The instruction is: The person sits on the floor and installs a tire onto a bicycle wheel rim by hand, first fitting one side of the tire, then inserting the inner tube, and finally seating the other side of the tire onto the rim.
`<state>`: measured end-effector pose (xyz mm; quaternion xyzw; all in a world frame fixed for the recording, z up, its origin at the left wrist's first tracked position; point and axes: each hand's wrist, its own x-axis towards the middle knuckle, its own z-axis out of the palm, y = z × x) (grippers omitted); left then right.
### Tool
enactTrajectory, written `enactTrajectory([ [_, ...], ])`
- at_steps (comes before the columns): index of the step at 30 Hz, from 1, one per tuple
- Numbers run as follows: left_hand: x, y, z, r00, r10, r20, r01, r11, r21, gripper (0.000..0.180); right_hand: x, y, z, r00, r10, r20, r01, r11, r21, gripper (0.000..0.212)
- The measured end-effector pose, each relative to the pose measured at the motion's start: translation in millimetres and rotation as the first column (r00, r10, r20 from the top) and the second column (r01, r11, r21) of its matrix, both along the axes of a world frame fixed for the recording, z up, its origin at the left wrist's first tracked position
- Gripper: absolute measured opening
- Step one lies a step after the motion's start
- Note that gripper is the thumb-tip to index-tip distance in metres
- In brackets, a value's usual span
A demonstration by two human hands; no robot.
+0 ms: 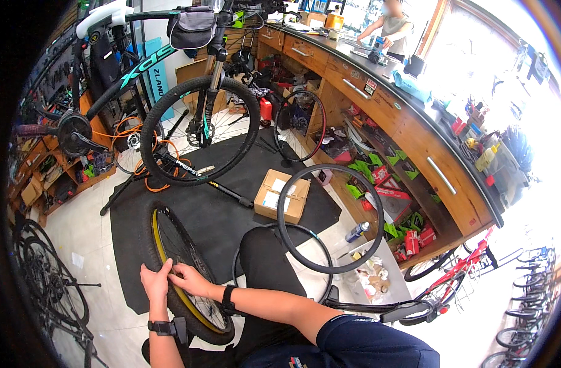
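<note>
A bicycle wheel point(181, 245) leans in front of me at the left, its black tyre point(198, 325) on the rim. A yellow strip point(156, 236) runs along the inside of the tyre on the side facing right. My left hand point(155, 282) is closed around the tyre's outer side, thumb up on the tread. My right hand point(191, 280) presses with bent fingers at the tyre's edge by the rim, close to the left thumb. What lies under its fingertips is hidden. Both hands are about midway along the tyre.
A bicycle point(216, 92) stands ahead over a black mat point(207, 214). Near my knee are a cardboard box point(285, 196), a dark ring-shaped tyre point(279, 214), a spray can point(358, 231) and a white bin point(394, 279). A wooden counter point(385, 113) runs along the right; another person point(396, 30) stands behind it.
</note>
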<state>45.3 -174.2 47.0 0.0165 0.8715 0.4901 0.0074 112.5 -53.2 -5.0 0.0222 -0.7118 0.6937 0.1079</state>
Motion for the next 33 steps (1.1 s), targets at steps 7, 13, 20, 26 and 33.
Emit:
enactTrajectory([
  [7,6.3,5.3,7.2,0.994,0.063,-0.084,-0.075,0.985,-0.154,0.094,-1.5,0.0,-1.2,1.000,0.002,-0.016,-0.001,0.999,0.047,0.030],
  [13,15.9,15.2,24.5,0.987,0.055,-0.150,-0.087,0.973,-0.214,0.090,-1.9,0.5,0.0,0.999,-0.014,-0.031,0.015,0.999,0.033,0.030],
  [20,12.5,9.4,13.0,0.984,0.079,-0.159,-0.115,0.966,-0.231,0.089,0.1,1.0,5.3,1.000,-0.002,-0.013,0.003,0.999,0.041,0.032],
  [26,5.5,-11.5,28.9,0.983,-0.099,0.152,0.081,0.989,0.122,0.071,-1.1,-9.1,-2.3,0.989,-0.043,-0.143,0.054,0.996,0.073,0.030],
  [33,-14.9,-18.3,41.6,0.937,-0.121,0.327,0.046,0.972,0.229,0.062,0.4,-14.9,-1.1,0.993,-0.042,-0.112,0.057,0.989,0.136,0.032],
])
